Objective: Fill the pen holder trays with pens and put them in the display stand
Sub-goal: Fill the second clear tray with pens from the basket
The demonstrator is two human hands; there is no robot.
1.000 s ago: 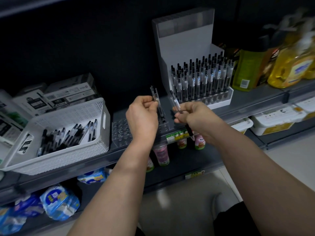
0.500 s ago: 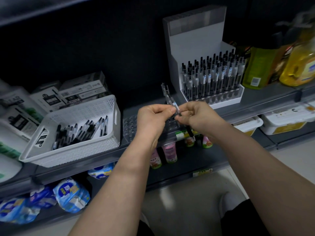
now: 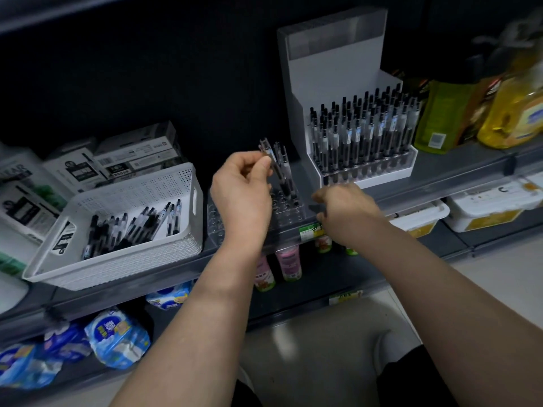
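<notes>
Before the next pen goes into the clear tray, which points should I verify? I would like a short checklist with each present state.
1. Grip: left hand pinches the held pens between thumb and fingers: ok.
2. Free holes: clear tray shows many empty holes: ok.
3. Standing pens fully seated in their holes: cannot tell, blurred.
4. Right hand free: curled at the tray's right end, contents hidden: cannot tell.
5. Supply: white basket holds loose pens: ok.
</notes>
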